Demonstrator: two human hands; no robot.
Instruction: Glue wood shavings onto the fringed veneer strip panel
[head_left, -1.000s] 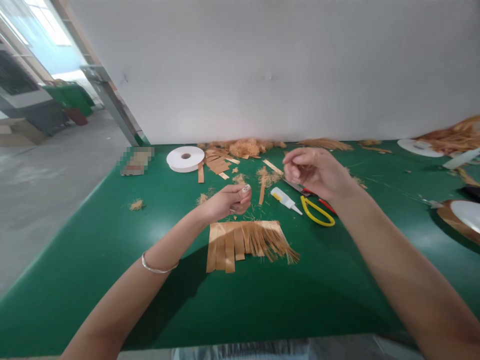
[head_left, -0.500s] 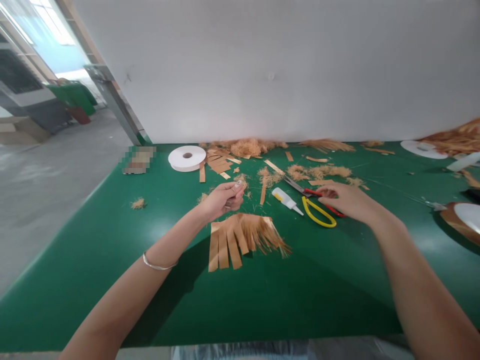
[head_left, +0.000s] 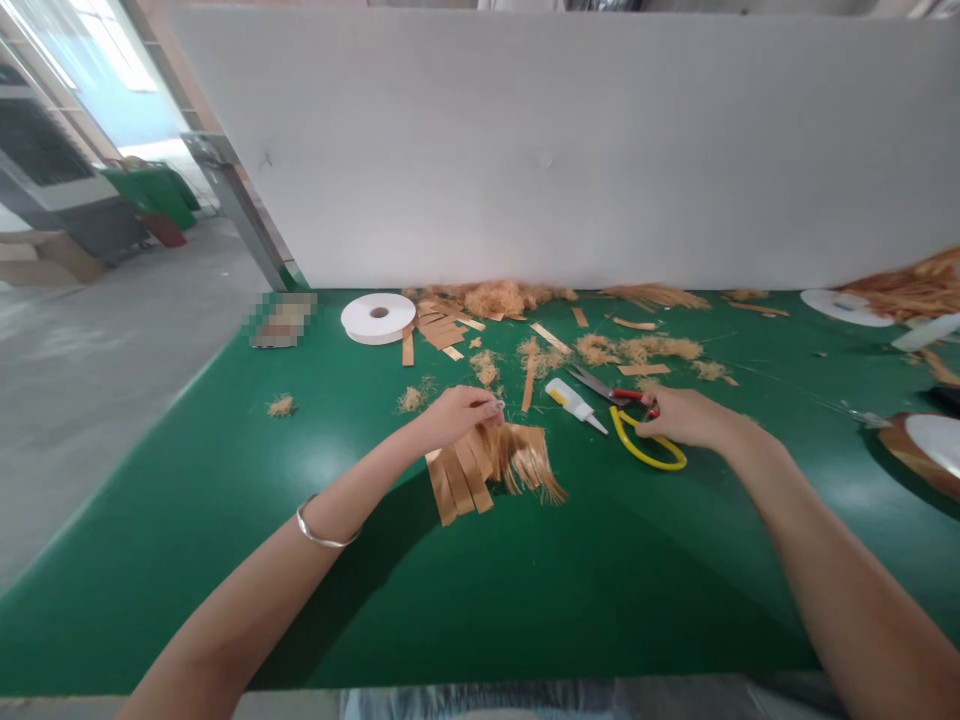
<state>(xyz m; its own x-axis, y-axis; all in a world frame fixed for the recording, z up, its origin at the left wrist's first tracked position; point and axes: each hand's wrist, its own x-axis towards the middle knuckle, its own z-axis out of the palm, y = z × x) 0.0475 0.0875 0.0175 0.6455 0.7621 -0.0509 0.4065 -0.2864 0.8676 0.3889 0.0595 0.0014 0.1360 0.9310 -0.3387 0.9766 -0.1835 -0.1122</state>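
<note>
My left hand (head_left: 459,416) is closed on the upper edge of a tan fringed ribbon piece (head_left: 459,482). The left part of that piece hangs in broad strips, while its right part is split into fine threads. My right hand (head_left: 681,416) grips scissors (head_left: 641,450) by their red and yellow handles. Their blades (head_left: 592,383) point up and to the left, close to the green table. Between the two hands lies a white glue bottle (head_left: 571,397) with a narrow tip. My left fingertips hide part of the ribbon's top edge.
A white ribbon roll (head_left: 379,318) lies at the back left, beside cut tan strips (head_left: 441,330). Loose fibre tufts (head_left: 651,348) are scattered along the back of the green table (head_left: 585,600). A white panel (head_left: 525,150) stands behind. At the right edge is a round brown-and-white object (head_left: 934,440).
My left hand has come down onto the fringed ribbon piece and taken hold of it. The scissors have shifted slightly right and towards me in my right hand.
</note>
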